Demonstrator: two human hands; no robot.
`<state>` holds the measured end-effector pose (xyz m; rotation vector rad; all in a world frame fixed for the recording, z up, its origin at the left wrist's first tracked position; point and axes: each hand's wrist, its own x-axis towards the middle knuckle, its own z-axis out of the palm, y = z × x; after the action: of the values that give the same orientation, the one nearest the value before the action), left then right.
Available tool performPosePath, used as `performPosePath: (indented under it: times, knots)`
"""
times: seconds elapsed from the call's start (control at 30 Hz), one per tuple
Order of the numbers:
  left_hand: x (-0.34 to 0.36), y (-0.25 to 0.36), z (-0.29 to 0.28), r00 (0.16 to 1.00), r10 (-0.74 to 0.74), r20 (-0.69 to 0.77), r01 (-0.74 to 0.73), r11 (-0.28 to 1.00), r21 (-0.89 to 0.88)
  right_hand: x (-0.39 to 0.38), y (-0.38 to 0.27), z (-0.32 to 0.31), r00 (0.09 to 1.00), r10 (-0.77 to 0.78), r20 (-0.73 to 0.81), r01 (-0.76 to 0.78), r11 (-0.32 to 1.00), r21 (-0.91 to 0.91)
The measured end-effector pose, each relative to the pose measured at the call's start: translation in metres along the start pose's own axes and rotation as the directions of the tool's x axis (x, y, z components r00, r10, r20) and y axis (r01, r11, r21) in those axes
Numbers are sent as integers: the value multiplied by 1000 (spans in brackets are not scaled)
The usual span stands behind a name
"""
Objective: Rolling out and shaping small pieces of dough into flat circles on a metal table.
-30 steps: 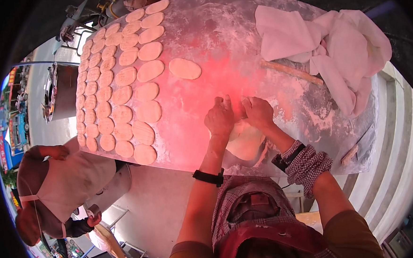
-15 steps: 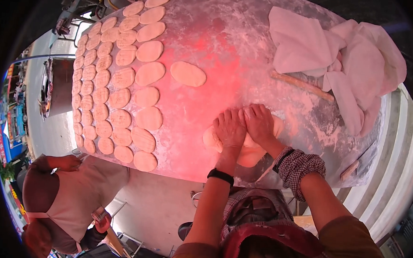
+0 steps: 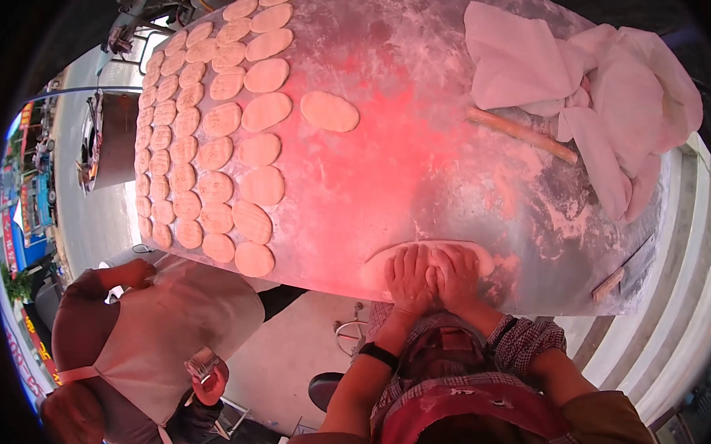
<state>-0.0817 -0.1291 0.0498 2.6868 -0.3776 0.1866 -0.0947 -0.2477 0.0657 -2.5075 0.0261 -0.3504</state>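
A pale slab of dough (image 3: 377, 266) lies at the near edge of the floury table, with both my hands on it. My left hand (image 3: 411, 280) presses into its middle, fingers bent over the top and gripping it. Close beside it, my right hand (image 3: 455, 279) grips the same dough, the two thumbs nearly meeting. The hands cover the dough's near middle part. One flat oval dough piece (image 3: 330, 111) lies by itself farther up the table. To its left, several rows of similar flat dough pieces (image 3: 266, 112) are laid out.
A wooden rolling pin (image 3: 523, 135) lies beside crumpled white cloths (image 3: 528, 66) at the far right. A flat scraper-like tool (image 3: 610, 284) rests near the right corner. At lower left, a co-worker in a light apron (image 3: 170, 333) stands against the table, one hand holding a small object.
Both my hands have drawn back toward me, to the table's near edge. The dough has come with them and looks wider. The co-worker has shifted slightly right.
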Motion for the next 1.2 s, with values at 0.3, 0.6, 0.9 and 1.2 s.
performPosePath:
  times: [0.3, 0.6, 0.9, 1.2]
  knots:
    - [147, -29, 38, 966, -252, 55, 236, 951, 200, 147, 44, 65, 992, -126, -23, 119, 972, -205]
    - [192, -65, -1, 806, -335, 489, 457, 876, -154, 37, 23, 7, 912, -235, 335, 237, 971, 36]
    - [68, -16, -26, 693, -362, 623, 441, 897, 30, 50, 140, -40, 996, 48, 73, -31, 977, -210]
    - [158, -41, -3, 668, -597, 444, 712, 337, -617, 88, 26, 33, 815, 515, 266, -580, 728, 366]
